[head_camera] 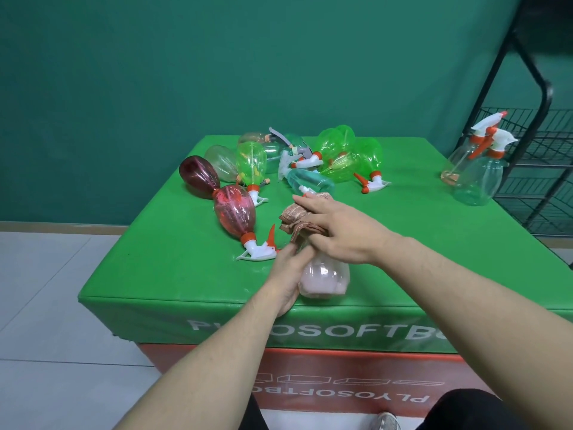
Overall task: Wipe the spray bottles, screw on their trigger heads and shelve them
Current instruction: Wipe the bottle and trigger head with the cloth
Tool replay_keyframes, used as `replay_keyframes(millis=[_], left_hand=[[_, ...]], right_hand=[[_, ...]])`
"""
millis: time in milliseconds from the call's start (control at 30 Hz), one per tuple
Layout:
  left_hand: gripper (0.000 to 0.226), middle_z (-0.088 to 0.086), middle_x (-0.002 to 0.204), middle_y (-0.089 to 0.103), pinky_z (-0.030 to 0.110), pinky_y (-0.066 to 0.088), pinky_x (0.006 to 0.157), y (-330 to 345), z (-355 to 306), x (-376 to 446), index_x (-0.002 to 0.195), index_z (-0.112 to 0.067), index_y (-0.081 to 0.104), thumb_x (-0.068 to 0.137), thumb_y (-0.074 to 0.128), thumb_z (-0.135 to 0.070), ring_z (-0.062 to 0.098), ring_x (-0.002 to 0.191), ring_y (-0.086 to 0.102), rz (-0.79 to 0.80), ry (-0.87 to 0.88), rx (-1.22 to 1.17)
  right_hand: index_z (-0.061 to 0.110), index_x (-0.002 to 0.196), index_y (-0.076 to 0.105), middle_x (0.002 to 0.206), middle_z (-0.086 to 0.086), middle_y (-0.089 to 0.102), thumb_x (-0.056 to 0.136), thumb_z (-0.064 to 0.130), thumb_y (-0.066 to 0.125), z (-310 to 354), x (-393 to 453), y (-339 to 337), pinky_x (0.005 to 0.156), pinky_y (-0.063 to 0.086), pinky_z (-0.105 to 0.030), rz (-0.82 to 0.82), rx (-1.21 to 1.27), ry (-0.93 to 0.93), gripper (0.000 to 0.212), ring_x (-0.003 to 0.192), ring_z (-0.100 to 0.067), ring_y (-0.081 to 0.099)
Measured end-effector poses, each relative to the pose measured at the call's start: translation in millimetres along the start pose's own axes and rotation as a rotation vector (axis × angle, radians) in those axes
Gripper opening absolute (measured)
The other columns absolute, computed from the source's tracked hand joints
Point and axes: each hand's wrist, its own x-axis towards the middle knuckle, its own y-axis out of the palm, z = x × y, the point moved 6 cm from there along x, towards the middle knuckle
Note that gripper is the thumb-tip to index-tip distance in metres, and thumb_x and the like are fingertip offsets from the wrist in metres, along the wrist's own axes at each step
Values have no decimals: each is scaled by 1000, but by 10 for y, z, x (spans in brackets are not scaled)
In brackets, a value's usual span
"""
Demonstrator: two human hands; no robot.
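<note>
Left hand grips the clear bottle near the bench edge, fingers curled round it; right hand presses a cloth over its neck. Just beyond the grip lies a red bottle. A wide sweep of the cloth could knock its trigger, or the slick bottle could twist loose.

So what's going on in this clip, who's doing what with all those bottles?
A person is wiping a clear spray bottle at the near edge of the green padded box. The left hand grips the bottle's side while the right hand presses a brown cloth over its top. Whether its trigger head is on is hidden. Behind lie green, red and clear bottles in a heap, several with white-and-orange trigger heads. Two clear bottles with heads stand at the right, by the black wire rack.
</note>
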Motion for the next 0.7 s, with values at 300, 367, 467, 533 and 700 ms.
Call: replay_keyframes(millis=[300,367,467,533,700], left_hand=[[49,8,119,74,31,58,78,2,39,23,120,-22,64,74,76,-33,19,101,74,58,-6,-19],[52,7,116,76,30,58,80,-1,31,25,123,-19,65,74,77,-33,19,101,74,58,2,-33],[65,8,113,77,32,57,85,-31,29,27,125,-15,65,66,83,-38,20,104,72,14,-3,-26],[42,7,107,78,34,57,88,-57,40,40,119,-14,67,82,80,-28,21,103,72,-7,-7,-31],[40,9,119,74,32,59,84,-21,23,29,127,-17,65,87,71,-21,23,109,70,25,9,-90]], right_hand=[[18,142,56,159,3,37,95,21,43,-98,112,-29,126,8,-35,69,-35,24,50,150,-15,23],[16,140,58,153,1,45,90,23,40,-78,159,-5,125,13,-38,59,-13,12,54,145,-17,32],[12,141,57,151,-3,47,86,18,40,-11,141,42,125,13,-32,31,71,-42,58,142,-17,34],[12,143,56,152,-1,45,86,17,40,24,78,68,120,12,-16,5,159,-68,59,141,-12,34],[15,141,57,155,9,42,87,5,41,-26,-99,91,121,21,-20,-153,421,-41,57,144,-1,33]])
